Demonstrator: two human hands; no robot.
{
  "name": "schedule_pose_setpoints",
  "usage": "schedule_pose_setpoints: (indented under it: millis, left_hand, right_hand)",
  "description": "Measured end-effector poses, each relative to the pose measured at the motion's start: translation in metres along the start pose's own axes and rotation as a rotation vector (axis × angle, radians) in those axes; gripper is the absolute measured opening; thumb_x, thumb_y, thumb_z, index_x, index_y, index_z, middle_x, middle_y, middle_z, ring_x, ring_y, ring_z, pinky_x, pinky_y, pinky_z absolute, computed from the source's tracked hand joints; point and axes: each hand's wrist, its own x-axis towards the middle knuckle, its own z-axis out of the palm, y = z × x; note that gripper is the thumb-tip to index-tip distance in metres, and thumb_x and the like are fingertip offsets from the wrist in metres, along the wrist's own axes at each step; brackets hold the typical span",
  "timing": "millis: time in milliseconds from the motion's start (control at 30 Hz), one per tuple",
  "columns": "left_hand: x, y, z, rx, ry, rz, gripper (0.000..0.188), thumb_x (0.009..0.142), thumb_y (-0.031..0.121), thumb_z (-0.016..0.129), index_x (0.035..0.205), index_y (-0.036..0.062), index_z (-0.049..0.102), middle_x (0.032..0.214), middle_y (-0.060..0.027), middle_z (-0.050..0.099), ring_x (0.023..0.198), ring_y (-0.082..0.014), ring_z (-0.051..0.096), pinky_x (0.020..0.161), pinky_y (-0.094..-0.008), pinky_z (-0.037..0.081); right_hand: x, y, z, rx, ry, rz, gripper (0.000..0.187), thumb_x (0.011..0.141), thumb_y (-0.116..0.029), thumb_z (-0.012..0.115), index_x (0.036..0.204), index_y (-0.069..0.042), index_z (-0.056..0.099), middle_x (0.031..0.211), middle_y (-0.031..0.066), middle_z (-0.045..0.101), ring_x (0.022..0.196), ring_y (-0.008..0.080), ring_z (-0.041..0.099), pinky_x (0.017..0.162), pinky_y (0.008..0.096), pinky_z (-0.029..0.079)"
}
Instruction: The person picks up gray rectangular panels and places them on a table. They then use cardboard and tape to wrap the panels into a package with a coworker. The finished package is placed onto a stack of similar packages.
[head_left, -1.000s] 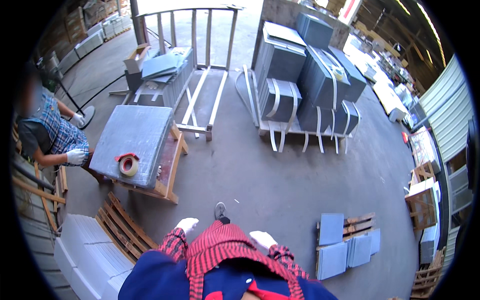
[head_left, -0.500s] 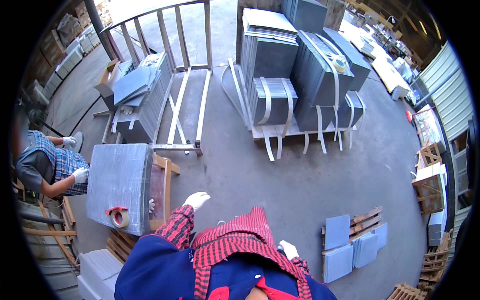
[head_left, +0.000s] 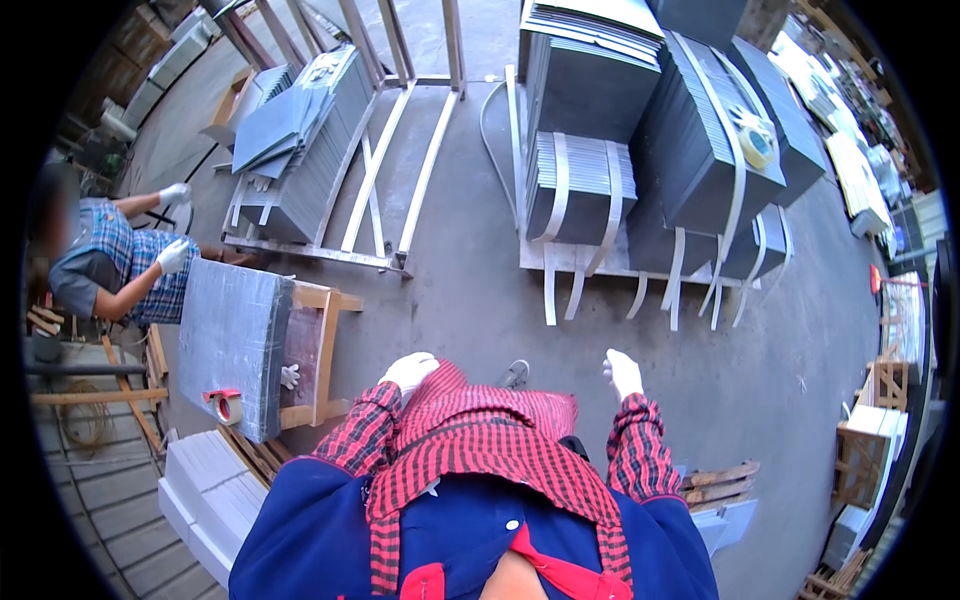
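Note:
My left hand (head_left: pixel 409 370), in a white glove, hangs in front of the red-and-black checked apron (head_left: pixel 480 430) with its fingers loosely stretched out and nothing in them. On the other side my right hand (head_left: pixel 622 373), also gloved in white, is raised over the floor, empty and open. Nearest the left hand is a wooden-framed stand (head_left: pixel 322 350) bearing a stack wrapped in clear film (head_left: pixel 230 340). A roll of tape on a red dispenser (head_left: pixel 228 407) lies on that wrapped stack. One of my shoes (head_left: pixel 516 373) shows beyond the apron.
Strapped stacks of grey panels (head_left: pixel 585 200) stand on a pallet ahead. More panels (head_left: pixel 300 150) lean on a metal rack (head_left: pixel 400 200) at far left. A co-worker in a plaid apron (head_left: pixel 145 255) stands at left. White stacked boards (head_left: pixel 215 490) lie lower left; a wooden pallet (head_left: pixel 722 482) lies right.
My right hand has risen forward from beside the apron. My left hand has shifted right and slightly up. The strapped stacks appear closer, and the view has turned.

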Motion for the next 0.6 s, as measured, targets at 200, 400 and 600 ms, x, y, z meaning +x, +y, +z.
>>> schedule_pose_setpoints:
  millis: [200, 400, 600]
  left_hand:
    - [0.022, 0.046, -0.021, -0.261, 0.082, -0.093, 0.051, 0.095, 0.045, 0.054, 0.128, 0.0070, 0.062, 0.133, -0.0146, 0.061, 0.125, -0.0320, 0.055, 0.107, -0.0380, 0.041]
    - [0.085, -0.023, -0.047, -0.027, -0.072, 0.051, 0.047, 0.096, 0.041, 0.050, 0.122, 0.0059, 0.064, 0.128, -0.0160, 0.062, 0.121, -0.0336, 0.057, 0.104, -0.0393, 0.042]
    - [0.151, -0.022, -0.148, -0.222, 0.126, -0.077, 0.044, 0.095, 0.038, 0.056, 0.123, 0.0040, 0.064, 0.121, -0.0134, 0.067, 0.107, -0.0268, 0.064, 0.094, -0.0360, 0.048]
  right_hand:
    - [0.088, -0.091, 0.036, -0.169, -0.176, -0.174, 0.045, 0.095, -0.043, 0.059, 0.123, -0.008, 0.066, 0.104, 0.0035, 0.070, 0.083, 0.0133, 0.063, 0.069, 0.0306, 0.049]
    - [0.109, -0.121, 0.131, -0.986, -0.380, -0.742, 0.033, 0.097, -0.029, 0.051, 0.117, -0.009, 0.068, 0.107, 0.0163, 0.070, 0.095, 0.0322, 0.068, 0.085, 0.0401, 0.053]
    - [0.121, -0.173, 0.163, -1.199, -0.271, -0.762, 0.029, 0.093, -0.019, 0.048, 0.111, -0.013, 0.070, 0.109, 0.0150, 0.070, 0.095, 0.0343, 0.069, 0.083, 0.0447, 0.056]
